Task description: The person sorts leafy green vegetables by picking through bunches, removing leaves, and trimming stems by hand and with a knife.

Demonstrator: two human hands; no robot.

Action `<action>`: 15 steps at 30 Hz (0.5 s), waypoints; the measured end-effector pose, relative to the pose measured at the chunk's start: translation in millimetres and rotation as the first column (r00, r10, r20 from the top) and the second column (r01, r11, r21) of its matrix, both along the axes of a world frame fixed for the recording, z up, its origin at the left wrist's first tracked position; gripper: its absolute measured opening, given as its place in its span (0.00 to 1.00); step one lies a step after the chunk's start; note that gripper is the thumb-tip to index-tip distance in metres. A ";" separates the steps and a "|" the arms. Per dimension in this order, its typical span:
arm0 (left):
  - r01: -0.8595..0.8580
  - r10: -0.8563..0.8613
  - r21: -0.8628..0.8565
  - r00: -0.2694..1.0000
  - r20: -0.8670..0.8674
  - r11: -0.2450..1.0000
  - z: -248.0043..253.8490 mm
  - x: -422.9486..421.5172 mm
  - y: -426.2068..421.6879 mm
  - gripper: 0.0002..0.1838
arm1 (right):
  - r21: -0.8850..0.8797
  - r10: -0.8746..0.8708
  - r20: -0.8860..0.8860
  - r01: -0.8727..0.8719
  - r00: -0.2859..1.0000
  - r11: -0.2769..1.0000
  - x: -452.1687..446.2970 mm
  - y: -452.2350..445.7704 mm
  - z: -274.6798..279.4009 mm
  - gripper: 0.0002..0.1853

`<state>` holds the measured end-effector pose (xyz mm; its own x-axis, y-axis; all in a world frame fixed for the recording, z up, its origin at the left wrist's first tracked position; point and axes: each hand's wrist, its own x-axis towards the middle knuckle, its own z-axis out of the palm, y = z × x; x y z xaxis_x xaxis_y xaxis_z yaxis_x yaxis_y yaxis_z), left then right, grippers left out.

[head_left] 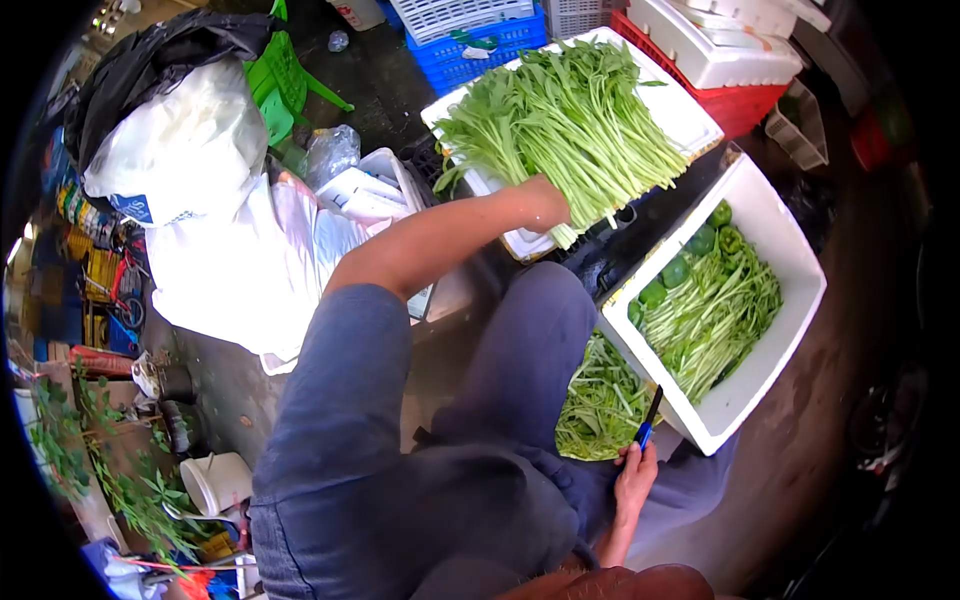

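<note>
My left hand (545,204) reaches forward to the stem ends of a large pile of long-stemmed leafy greens (575,125). It looks curled around some stems, with the fingertips hidden among them. The pile lies on a white foam lid or tray (675,110). Low at the right, my right hand (635,478) is closed on the blue handle of a knife (647,425), its dark blade pointing up and away from me. Beside that hand, a white foam box (770,350) holds cut greens (715,310) and several round green vegetables (675,272).
More loose greens (600,405) lie below the foam box, by my leg. Large white bags (215,260) stand at left, near a green plastic chair (285,80). Blue crates (475,55) and a red crate (740,105) are behind the tray. A white bucket (218,482) lies tilted at lower left.
</note>
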<state>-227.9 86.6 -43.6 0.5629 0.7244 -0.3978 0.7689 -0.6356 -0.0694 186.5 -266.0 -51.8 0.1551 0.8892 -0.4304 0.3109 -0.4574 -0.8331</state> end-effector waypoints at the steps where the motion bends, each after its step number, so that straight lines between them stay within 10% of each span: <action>1: 0.036 -0.037 0.032 0.999 0.038 0.999 -1.7 -4.6 3.5 0.19 | 0.002 0.024 0.007 -0.024 1.000 1.000 -1.3 3.7 0.1 0.10; 5: 0.122 -0.197 0.265 0.941 0.275 0.957 -15.7 -21.5 15.3 0.18 | -0.053 -0.020 -0.054 0.017 0.998 0.998 -13.7 16.0 1.3 0.11; 15: -0.189 0.186 0.019 0.976 0.110 0.982 27.1 -21.1 -9.2 0.26 | -0.022 0.071 0.033 -0.070 0.997 0.997 -25.8 26.2 -3.3 0.11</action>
